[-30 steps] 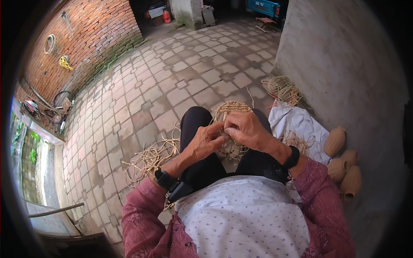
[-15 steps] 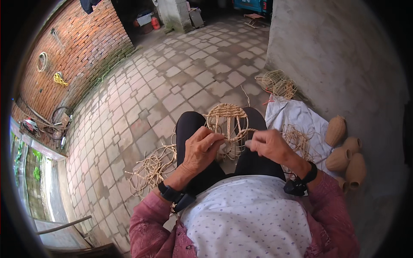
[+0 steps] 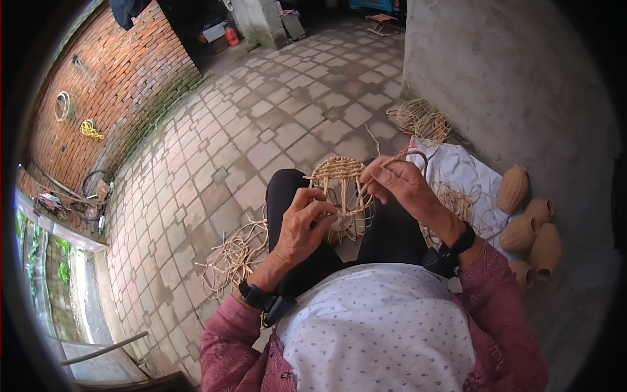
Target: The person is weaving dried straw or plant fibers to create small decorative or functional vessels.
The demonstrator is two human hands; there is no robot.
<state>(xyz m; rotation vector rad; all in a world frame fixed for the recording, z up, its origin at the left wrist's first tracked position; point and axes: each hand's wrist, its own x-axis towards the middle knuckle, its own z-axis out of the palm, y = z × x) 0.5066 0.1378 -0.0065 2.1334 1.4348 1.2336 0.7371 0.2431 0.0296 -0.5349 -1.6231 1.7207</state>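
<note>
A small wire-framed basket (image 3: 338, 168), partly woven with tan twisted cord, rests between my knees. Its far end carries a dense woven band, while strands and bare wires show lower down. My left hand (image 3: 302, 225) is closed on the near left part of the basket, thumb and fingers pinched together. At the basket's right side, my right hand (image 3: 400, 188) pinches a length of tan cord (image 3: 413, 154), which arches over the hand and hangs down on its right. The exact spot where this cord meets the frame is hidden by my fingers.
Loose cord (image 3: 234, 260) lies in a tangle on the paving to my left. A white sack (image 3: 450, 163) with more cord is at my right, beside several tan vase-shaped pieces (image 3: 546, 251). Bundled wire frames (image 3: 421, 119) sit by the grey wall (image 3: 496, 78).
My right hand has moved up and slightly farther away beside the basket, with the cord now arched above it. My left hand has stayed at the basket's left side.
</note>
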